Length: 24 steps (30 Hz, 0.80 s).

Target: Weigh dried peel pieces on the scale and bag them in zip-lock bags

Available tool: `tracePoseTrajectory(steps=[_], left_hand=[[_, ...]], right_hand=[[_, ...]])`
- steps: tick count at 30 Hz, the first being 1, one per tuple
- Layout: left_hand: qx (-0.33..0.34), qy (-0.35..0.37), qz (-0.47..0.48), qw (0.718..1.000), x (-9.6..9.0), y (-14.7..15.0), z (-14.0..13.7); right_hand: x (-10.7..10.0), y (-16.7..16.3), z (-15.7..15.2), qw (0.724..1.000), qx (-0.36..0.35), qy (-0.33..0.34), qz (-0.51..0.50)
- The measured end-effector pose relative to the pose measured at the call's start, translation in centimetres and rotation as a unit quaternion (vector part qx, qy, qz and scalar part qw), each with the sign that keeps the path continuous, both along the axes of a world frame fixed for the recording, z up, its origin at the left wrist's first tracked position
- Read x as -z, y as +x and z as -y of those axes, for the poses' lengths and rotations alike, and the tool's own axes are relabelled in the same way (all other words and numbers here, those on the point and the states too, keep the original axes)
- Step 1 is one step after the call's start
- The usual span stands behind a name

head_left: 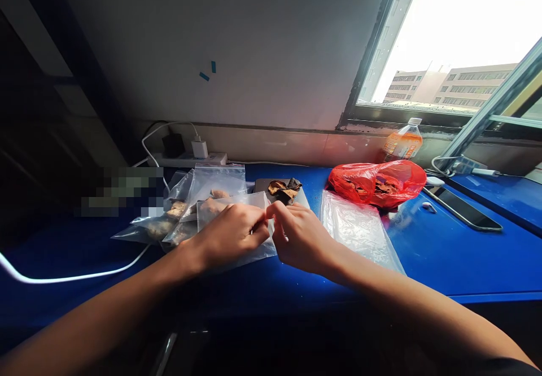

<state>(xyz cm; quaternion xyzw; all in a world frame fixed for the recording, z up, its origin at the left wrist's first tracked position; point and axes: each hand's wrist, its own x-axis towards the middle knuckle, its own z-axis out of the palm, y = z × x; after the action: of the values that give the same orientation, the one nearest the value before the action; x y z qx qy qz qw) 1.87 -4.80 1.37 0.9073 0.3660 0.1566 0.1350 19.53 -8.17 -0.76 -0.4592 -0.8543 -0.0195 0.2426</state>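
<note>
Plastic bag (254,199) is pinched over the blue counter (449,263) between the left hand (235,226) and right hand (298,232), fingers nearly closed, tips meeting at its right edge. Too hard a pull could split the thin film; a loose pinch could lose it. Filled bags (174,215) at left might shift if nudged; dried slices (287,191), on the far side, could scatter under a stray knuckle.

clear bag (212,209): partly hidden behind left hand (235,230) | window (449,20): cut by top, right edges | left-side patch (122,192): pixelated
</note>
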Motion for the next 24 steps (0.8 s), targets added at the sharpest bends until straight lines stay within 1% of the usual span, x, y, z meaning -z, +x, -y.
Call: tracePoseTrajectory(steps=[4,8,10,12,16,20,24], left_hand=[[-0.018,0.004,0.012,1.000,-0.3,0.2,0.3],[-0.023,0.033,0.035,0.999,-0.4,0.2,0.3],[-0.021,0.030,0.043,0.998,-0.4,0.1,0.3],[-0.016,0.021,0.055,0.998,-0.5,0.1,0.4],[-0.014,0.017,0.069,0.997,-0.6,0.1,0.6],[-0.029,0.015,0.065,0.997,-0.6,-0.1,0.5],[-0.024,0.024,0.070,0.997,-0.7,-0.2,0.4]], right_hand=[[0.1,0.1,0.1,0.999,0.016,0.027,-0.026],[0.2,0.6,-0.3,0.995,0.032,0.086,-0.031],[0.2,0.7,-0.3,0.993,0.034,0.112,-0.026],[0.2,0.6,-0.2,0.993,0.026,0.117,-0.010],[0.6,0.2,0.2,0.994,0.015,0.104,0.009],[1.2,0.3,0.1,0.991,0.015,0.130,-0.006],[1.5,0.7,-0.2,0.989,0.009,0.144,-0.025]])
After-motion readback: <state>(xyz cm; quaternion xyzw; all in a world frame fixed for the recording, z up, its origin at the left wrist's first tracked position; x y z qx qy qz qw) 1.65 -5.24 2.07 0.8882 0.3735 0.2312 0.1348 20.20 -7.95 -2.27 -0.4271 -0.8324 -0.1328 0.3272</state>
